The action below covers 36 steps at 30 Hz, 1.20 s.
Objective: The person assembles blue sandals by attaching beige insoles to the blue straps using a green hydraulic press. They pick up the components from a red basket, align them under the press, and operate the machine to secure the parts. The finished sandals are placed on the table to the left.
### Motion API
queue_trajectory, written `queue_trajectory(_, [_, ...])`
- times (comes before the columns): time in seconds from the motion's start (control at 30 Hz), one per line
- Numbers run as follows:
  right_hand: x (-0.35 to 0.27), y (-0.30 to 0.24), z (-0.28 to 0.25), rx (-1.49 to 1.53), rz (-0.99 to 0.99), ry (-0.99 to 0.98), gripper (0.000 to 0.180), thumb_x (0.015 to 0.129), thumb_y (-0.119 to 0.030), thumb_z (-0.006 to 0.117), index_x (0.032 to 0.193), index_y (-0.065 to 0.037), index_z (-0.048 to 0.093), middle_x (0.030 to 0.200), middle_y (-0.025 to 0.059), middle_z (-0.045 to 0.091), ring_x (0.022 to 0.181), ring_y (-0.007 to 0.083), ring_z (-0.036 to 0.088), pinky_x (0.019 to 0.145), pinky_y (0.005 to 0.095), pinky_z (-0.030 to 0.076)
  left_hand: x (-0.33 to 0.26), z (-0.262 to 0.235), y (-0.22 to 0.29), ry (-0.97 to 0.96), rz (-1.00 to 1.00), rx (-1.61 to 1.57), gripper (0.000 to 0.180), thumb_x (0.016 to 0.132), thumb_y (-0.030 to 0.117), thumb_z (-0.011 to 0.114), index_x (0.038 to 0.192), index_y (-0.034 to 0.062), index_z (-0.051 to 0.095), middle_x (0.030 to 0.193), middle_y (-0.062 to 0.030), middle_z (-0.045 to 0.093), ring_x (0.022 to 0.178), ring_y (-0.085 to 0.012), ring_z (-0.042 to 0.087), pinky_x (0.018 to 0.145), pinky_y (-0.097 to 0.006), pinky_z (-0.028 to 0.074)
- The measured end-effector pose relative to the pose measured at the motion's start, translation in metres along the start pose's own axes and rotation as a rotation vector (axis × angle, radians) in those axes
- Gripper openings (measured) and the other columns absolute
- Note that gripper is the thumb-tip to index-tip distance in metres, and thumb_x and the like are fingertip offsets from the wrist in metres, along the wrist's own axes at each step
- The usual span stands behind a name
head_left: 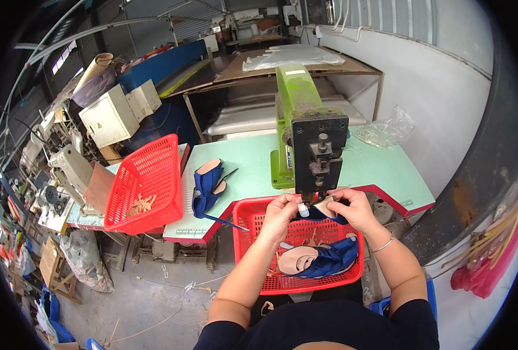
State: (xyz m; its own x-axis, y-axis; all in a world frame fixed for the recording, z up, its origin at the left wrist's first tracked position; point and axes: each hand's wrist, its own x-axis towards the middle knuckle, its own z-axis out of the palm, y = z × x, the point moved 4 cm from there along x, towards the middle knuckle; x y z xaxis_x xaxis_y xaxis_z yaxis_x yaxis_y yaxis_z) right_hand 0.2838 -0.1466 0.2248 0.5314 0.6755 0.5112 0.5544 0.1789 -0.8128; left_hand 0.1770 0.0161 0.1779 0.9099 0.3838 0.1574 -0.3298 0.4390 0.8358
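Both forearms extend forward from the near edge. Left hand point(280, 211) and right hand point(355, 207) are raised, fingers pinched, close together.

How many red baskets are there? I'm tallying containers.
2: one red basket tilted at the table's left end, another red basket in front of the person, beneath both hands.

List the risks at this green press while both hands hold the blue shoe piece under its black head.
1. Left hand and right hand pinch the blue and tan shoe upper right beneath the black punch head of the green press machine; fingers might get caught.
2. The red plastic basket on the lap overhangs the pale green table edge and may slip.
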Motion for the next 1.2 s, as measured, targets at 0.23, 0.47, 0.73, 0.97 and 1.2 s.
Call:
queue_trajectory(0.23, [-0.011,-0.006,0.010,0.069,0.172,0.054,0.017,0.073,-0.010,0.071,0.084,0.001,0.065,0.083,0.0054,0.063,0.074,0.0090,0.057,0.067,0.0239,0.046,-0.003,0.003,0.002,0.103,0.001,-0.054,0.005,0.084,0.011,0.059,0.083,0.0069,0.057,0.079,-0.0004,0.061,0.069,-0.0081,0.055,0.064,-0.022,0.044])
queue_trajectory(0.47, [-0.011,-0.007,0.030,0.137,0.272,0.096,0.027,0.069,-0.009,0.075,0.081,0.000,0.053,0.069,0.0033,0.059,0.065,0.0072,0.055,0.058,0.0218,0.046,-0.013,-0.021,-0.002,0.113,-0.002,-0.127,0.008,0.085,0.014,0.059,0.083,0.0066,0.057,0.079,-0.0022,0.062,0.069,-0.0094,0.056,0.066,-0.024,0.045])
queue_trajectory(0.73, [-0.014,-0.022,0.057,-0.201,0.053,0.134,0.029,0.071,-0.005,0.074,0.071,-0.007,0.044,0.067,0.0028,0.057,0.064,0.0088,0.055,0.057,0.0236,0.046,-0.051,-0.060,-0.015,0.336,0.115,-0.198,0.007,0.089,0.014,0.054,0.093,0.0087,0.054,0.089,-0.0008,0.060,0.082,-0.0099,0.056,0.074,-0.026,0.045])
queue_trajectory(0.97, [-0.093,0.086,0.104,0.898,1.048,0.016,0.011,0.085,-0.011,0.056,0.077,-0.004,0.054,0.070,0.0063,0.059,0.064,0.0158,0.058,0.059,0.0269,0.049,-0.110,-0.003,-0.016,-0.067,0.645,1.294,0.051,0.068,-0.001,0.056,0.117,0.0072,0.049,0.120,-0.0151,0.046,0.116,-0.0334,0.042,0.092,-0.044,0.038])
queue_trajectory(1.2, [-0.120,0.109,0.127,1.589,1.124,-0.312,0.023,0.091,-0.023,0.046,0.096,-0.003,0.056,0.077,0.0050,0.057,0.079,0.0230,0.055,0.078,0.0389,0.045,-0.088,-0.044,-0.043,-0.027,0.427,1.388,0.028,0.072,0.009,0.062,0.100,0.0090,0.060,0.082,-0.0110,0.060,0.075,-0.0290,0.062,0.064,-0.037,0.051])
